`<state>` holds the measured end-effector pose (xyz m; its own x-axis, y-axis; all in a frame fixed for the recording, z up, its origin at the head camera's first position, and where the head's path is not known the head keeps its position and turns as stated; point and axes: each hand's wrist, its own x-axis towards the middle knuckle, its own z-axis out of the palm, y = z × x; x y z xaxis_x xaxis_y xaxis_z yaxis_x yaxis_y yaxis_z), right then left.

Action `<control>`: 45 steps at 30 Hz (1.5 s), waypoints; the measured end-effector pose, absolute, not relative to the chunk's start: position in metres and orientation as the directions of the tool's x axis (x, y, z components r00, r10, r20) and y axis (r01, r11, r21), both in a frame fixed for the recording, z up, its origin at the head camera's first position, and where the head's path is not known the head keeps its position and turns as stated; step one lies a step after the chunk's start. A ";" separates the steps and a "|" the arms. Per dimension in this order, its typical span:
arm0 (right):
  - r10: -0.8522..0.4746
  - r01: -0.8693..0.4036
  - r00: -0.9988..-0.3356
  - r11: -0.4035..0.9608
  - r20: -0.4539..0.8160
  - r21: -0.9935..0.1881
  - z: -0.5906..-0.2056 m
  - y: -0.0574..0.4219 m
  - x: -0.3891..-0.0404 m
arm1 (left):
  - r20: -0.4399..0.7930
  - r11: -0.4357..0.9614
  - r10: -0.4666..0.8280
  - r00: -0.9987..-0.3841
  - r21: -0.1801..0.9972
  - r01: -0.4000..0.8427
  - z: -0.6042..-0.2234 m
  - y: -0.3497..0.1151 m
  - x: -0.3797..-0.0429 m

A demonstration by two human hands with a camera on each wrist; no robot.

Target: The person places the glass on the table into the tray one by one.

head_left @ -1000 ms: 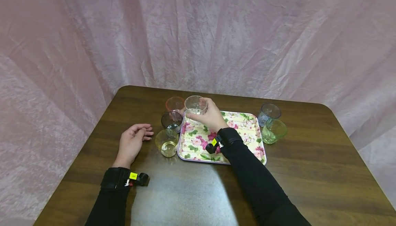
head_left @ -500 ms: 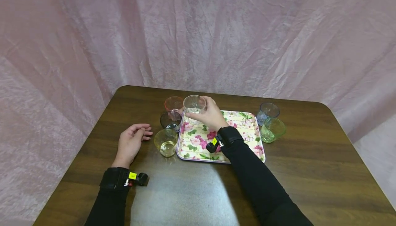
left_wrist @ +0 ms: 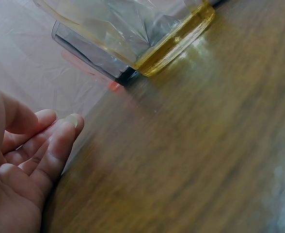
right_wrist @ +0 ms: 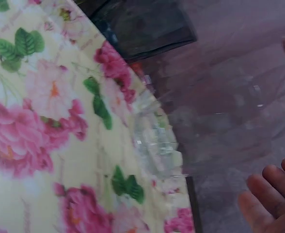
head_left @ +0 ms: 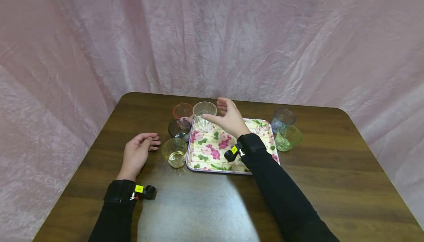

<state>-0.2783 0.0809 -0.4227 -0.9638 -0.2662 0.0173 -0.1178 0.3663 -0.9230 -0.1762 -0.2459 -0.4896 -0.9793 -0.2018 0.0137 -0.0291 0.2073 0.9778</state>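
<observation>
A clear glass (head_left: 200, 125) stands upright on the far left corner of the flowered tray (head_left: 212, 164). My right hand (head_left: 230, 118) is just right of it, thumb and fingers spread apart. In the right wrist view the fingers stand off the clear glass (right_wrist: 157, 143); whether the thumb touches it I cannot tell. My left hand (head_left: 137, 153) rests by the table's left side with loosely bent fingers and nothing in them. Closest to it is a yellow glass (head_left: 174, 156), whose thick base shows in the left wrist view.
Along the tray's left edge, a dark glass (head_left: 179, 133) and a red-rimmed glass (head_left: 182, 112) stand behind the yellow one. Right of the tray are a bluish glass (head_left: 282, 118) and a green glass (head_left: 287, 139). A pink curtain (head_left: 212, 35) hangs behind the wooden table (head_left: 331, 168).
My right hand has let go of the clear glass, its fingers spreading and drawing back to the right. The glass stays at the tray's corner. My left hand holds still.
</observation>
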 end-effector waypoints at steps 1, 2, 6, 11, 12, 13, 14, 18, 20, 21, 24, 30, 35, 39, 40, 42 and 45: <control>-0.265 -0.116 -0.964 0.363 0.017 -0.924 -0.421 0.082 -0.278 | 0.014 0.211 -0.201 -0.979 0.977 -0.029 -0.490 -0.247 -0.177; -0.261 -0.115 -0.965 0.362 0.018 -0.925 -0.419 0.084 -0.277 | 0.014 0.215 -0.201 -0.979 0.976 -0.030 -0.490 -0.247 -0.176; -0.249 -0.135 -0.967 0.348 0.047 -0.928 -0.412 0.092 -0.274 | 0.012 0.225 -0.207 -0.978 0.974 -0.035 -0.490 -0.249 -0.177; -0.233 -0.167 -0.968 0.330 0.092 -0.929 -0.402 0.106 -0.271 | 0.016 0.241 -0.206 -0.978 0.970 -0.035 -0.492 -0.251 -0.178; -0.227 -0.171 -0.969 0.325 0.099 -0.930 -0.400 0.109 -0.271 | 0.016 0.246 -0.205 -0.979 0.969 -0.036 -0.492 -0.251 -0.178; -0.224 -0.174 -0.969 0.321 0.104 -0.931 -0.398 0.112 -0.270 | 0.016 0.246 -0.205 -0.979 0.968 -0.036 -0.492 -0.252 -0.179; -0.218 -0.177 -0.970 0.321 0.109 -0.931 -0.397 0.116 -0.270 | 0.018 0.248 -0.204 -0.979 0.968 -0.034 -0.492 -0.252 -0.179; -0.194 -0.178 -0.974 0.317 0.120 -0.931 -0.391 0.129 -0.269 | 0.014 0.240 -0.203 -0.979 0.970 -0.036 -0.491 -0.252 -0.179; -0.184 -0.175 -0.976 0.314 0.121 -0.933 -0.390 0.136 -0.269 | 0.017 0.230 -0.199 -0.980 0.973 -0.030 -0.491 -0.252 -0.179; -0.181 -0.173 -0.976 0.312 0.121 -0.934 -0.389 0.139 -0.268 | 0.016 0.226 -0.198 -0.980 0.974 -0.029 -0.491 -0.252 -0.179; -0.178 -0.170 -0.977 0.312 0.118 -0.935 -0.386 0.148 -0.268 | 0.027 0.212 -0.192 -0.981 0.977 -0.015 -0.492 -0.252 -0.179; -0.158 -0.165 -0.980 0.315 0.120 -0.935 -0.381 0.162 -0.264 | 0.028 0.217 -0.187 -0.982 0.976 -0.013 -0.492 -0.253 -0.179; -0.133 -0.163 -0.983 0.292 0.128 -0.942 -0.379 0.172 -0.261 | 0.019 0.239 -0.185 -0.982 0.971 -0.026 -0.495 -0.252 -0.180; -0.126 -0.170 -0.982 0.269 0.140 -0.948 -0.375 0.179 -0.257 | 0.015 0.240 -0.190 -0.982 0.970 -0.031 -0.495 -0.251 -0.179; -0.125 -0.173 -0.982 0.269 0.144 -0.947 -0.374 0.181 -0.256 | 0.015 0.240 -0.188 -0.982 0.970 -0.031 -0.494 -0.251 -0.179; -0.119 -0.180 -0.981 0.268 0.153 -0.946 -0.373 0.185 -0.255 | 0.018 0.242 -0.187 -0.982 0.970 -0.029 -0.493 -0.252 -0.179; -0.102 -0.187 -0.981 0.272 0.165 -0.944 -0.371 0.191 -0.253 | 0.021 0.249 -0.191 -0.981 0.968 -0.028 -0.492 -0.254 -0.178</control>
<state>-0.2531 0.1911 -0.3709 -0.9810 -0.1016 0.1653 -0.1873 0.2725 -0.9438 -0.1781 -0.2540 -0.4920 -0.9813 -0.1912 0.0208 -0.0280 0.2489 0.9681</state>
